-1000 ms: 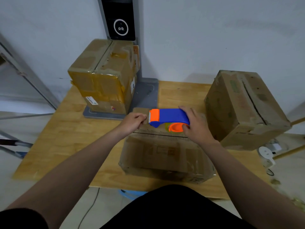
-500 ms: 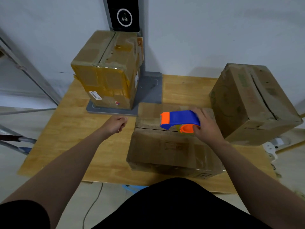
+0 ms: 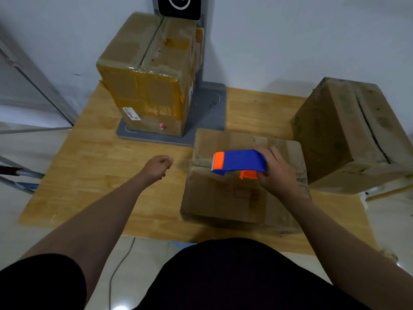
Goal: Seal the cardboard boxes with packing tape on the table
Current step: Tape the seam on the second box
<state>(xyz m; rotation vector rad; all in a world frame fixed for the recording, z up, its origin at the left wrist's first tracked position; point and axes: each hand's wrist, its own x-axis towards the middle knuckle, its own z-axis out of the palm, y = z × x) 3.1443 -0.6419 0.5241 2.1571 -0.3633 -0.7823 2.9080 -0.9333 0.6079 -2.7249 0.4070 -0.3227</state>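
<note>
The tape dispenser (image 3: 239, 163), blue with an orange cutter end, sits on top of the middle box (image 3: 223, 198), its cutter pointing to 9 o'clock along the box's centre seam. That box lies on the near half of the desk (image 3: 100, 175), toward its right side. The right hand (image 3: 279, 173) wraps around the dispenser's rear end in a full grip. The left hand (image 3: 157, 167) is over bare desk at 9 o'clock from the box, fingers curled in toward the palm, nothing visible in them, touching neither box nor tool.

I judge the seam strip is at or near its finish. To do it well, keep the roller pressed flat, carry the tape over the 9 o'clock edge, then tilt the cutter for a clean tear. The left hand would serve better steadying the box and smoothing the strip down.

At 11 o'clock stands a heavily taped box (image 3: 147, 81) on a grey stand base (image 3: 207, 113). At 2 o'clock a tilted box (image 3: 348, 135) shows an open dark seam, likely next. It sits close beside the middle box, crowding the right elbow's swing; nothing blocks the 9 o'clock side.
</note>
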